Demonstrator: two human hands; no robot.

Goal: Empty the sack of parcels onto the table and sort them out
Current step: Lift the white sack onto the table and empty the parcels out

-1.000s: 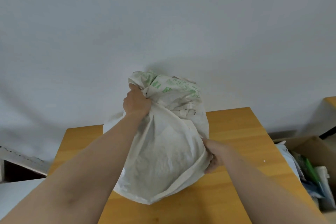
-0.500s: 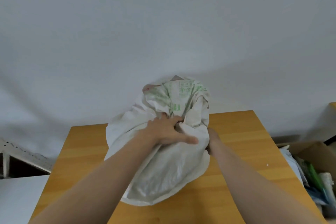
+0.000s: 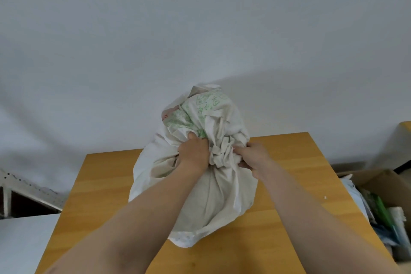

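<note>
Both hands, left hand (image 3: 194, 155) and right hand (image 3: 252, 158), clench the sack (image 3: 213, 196) at its bunched neck; below our grip its full body rests on the desk (image 3: 100, 184), likely so we can work the mouth open.

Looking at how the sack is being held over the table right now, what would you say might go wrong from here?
Both the left hand and right hand bunch the sack at one gathered spot, so the cloth may slip or the parcels may drop out all at once. The sack also stands near the table's far edge, so parcels might tumble off behind, or sideways toward the cardboard box.
</note>
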